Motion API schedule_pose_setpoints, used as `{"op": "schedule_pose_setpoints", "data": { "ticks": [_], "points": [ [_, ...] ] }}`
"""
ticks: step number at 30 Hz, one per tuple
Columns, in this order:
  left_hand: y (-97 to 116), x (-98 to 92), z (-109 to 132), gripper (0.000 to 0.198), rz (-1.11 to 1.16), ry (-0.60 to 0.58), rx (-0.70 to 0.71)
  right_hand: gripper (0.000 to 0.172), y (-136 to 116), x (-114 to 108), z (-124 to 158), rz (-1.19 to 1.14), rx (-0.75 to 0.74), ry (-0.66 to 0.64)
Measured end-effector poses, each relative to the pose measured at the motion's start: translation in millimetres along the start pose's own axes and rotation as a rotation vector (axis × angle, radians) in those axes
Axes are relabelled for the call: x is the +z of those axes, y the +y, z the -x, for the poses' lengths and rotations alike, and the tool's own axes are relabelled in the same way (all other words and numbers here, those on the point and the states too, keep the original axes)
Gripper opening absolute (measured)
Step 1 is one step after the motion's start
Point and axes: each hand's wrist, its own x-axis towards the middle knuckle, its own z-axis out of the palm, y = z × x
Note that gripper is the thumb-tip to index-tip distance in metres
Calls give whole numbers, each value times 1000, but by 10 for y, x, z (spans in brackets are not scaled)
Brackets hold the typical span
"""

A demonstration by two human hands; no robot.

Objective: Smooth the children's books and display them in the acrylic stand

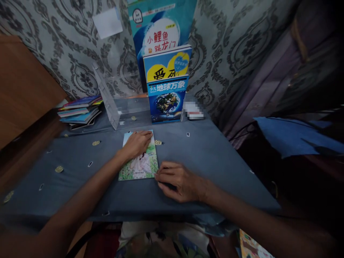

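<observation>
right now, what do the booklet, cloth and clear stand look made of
Booklet: likely paper or thin card, smooth, with a printed picture cover. Cloth: probably fabric, matte, with soft creases. Stand: plastic or glass, smooth; its panels look see-through.

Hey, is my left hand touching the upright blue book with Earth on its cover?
Apart. The head view shows it: a strip of tablecloth separates the left hand, over the booklet, from the blue book's bottom edge.
</observation>
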Motion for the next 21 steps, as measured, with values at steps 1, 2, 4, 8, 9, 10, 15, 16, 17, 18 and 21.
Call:
{"op": "schedule_pose_setpoints", "data": {
  "ticks": [1,2,4,8,9,10,15,16,17,18,21],
  "points": [
    [-23,2,-33,32,7,-3,-2,18,0,0,0,-2,1,3],
    [-43,7,-60,32,11,-3,-3,18,2,1,0,-5,2,5],
    [-74,26,-93,33,18,2,-5,18,6,5,-1,-13,4,13],
    [-93,71,-83,35,14,30,1,17,25,19,-9,-24,4,27],
    [-86,75,-65,36,8,34,-1,17,30,22,-12,-27,1,32],
    [-73,72,-40,37,3,33,-3,17,33,23,-16,-31,-3,40],
    [102,-23,215,37,23,-23,49,19,24,8,-36,-38,-3,65],
    [158,-48,293,37,34,-27,71,18,19,6,-39,-42,0,68],
    [218,-71,376,39,46,-26,94,18,15,5,-40,-48,2,73],
    [279,-89,462,41,58,-24,115,18,13,7,-39,-54,3,81],
    [443,-113,704,45,85,-18,128,19,15,23,-32,-58,-2,113]
  ]
}}
